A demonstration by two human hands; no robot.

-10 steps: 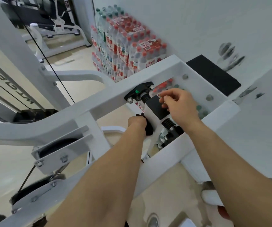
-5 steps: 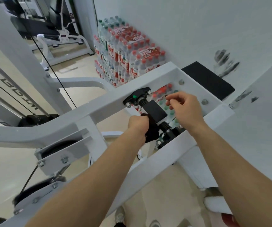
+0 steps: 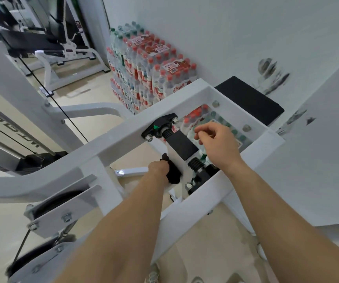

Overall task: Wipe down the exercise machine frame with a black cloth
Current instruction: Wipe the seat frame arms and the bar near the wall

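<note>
The white exercise machine frame (image 3: 123, 131) crosses the view as a rectangular bracket with a black pivot block (image 3: 181, 142) and springs inside it. My left hand (image 3: 157, 169) grips the bunched black cloth (image 3: 172, 173) and presses it against a white upright bar just below the block. My right hand (image 3: 215, 139) hovers over the opening to the right of the block, fingers curled with thumb and forefinger pinched together, holding nothing I can see.
Stacked packs of water bottles (image 3: 150, 64) stand against the white wall behind the frame. A black pad (image 3: 250, 102) lies beyond the bracket's far corner. Cables and a pulley housing (image 3: 62, 207) sit at lower left; another machine (image 3: 48, 43) stands at the back left.
My right hand let go of the black block and lifted away to the right. My left hand with the cloth slid slightly down the upright bar.
</note>
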